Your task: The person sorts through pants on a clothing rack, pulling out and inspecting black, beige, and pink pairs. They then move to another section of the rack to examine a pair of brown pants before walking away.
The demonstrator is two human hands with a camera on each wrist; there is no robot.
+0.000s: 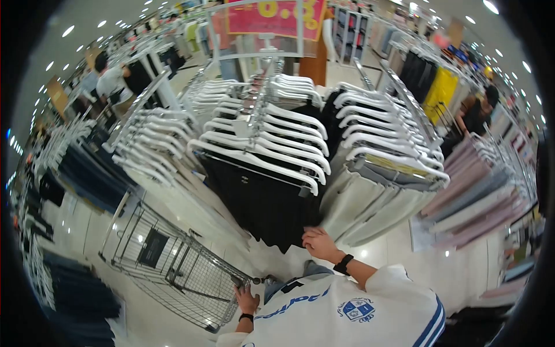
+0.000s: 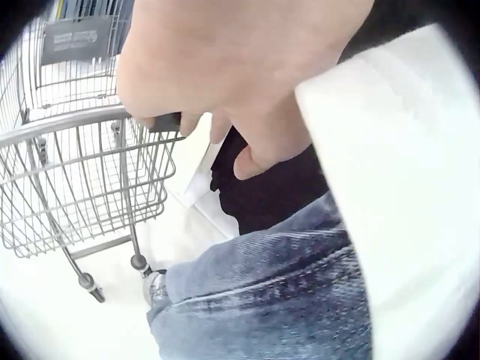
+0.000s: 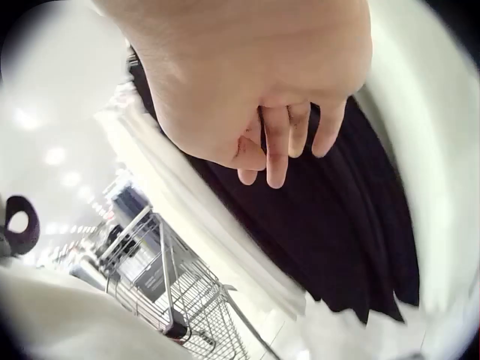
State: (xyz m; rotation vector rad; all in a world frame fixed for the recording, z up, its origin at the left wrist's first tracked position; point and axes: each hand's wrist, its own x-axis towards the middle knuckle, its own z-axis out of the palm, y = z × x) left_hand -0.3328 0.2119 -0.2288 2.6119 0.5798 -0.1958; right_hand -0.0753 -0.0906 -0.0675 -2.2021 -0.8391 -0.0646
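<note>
While the left hand [image 1: 247,301] is curled round the dark section of the handle [image 2: 166,122] of a wire shopping cart [image 1: 191,272], low and left of centre in the head view, the right hand [image 1: 321,245] is at the lower right edge of a black garment [image 1: 266,202]. In the right wrist view, its fingers hang relaxed and slightly bent in front of the dark cloth, with the thumb close beside the index finger; whether they touch or pinch the fabric, I cannot tell.

The black garment hangs near the centre of the head view, at the front of a row of white hangers [image 1: 254,155]. Off-white trousers [image 1: 364,199] hang just right of it, and pale garments [image 1: 193,202] to its left. A pink sign with yellow figures [image 1: 274,18] stands at the top centre.

Each wrist has a black band, and the person wears a white shirt with blue lettering [image 1: 347,312] and blue jeans [image 2: 255,300]. Another person in a white top [image 1: 113,84] is at the upper left, near more racks; someone in dark clothing [image 1: 477,115] is at the upper right, beside a yellow garment [image 1: 440,92].
</note>
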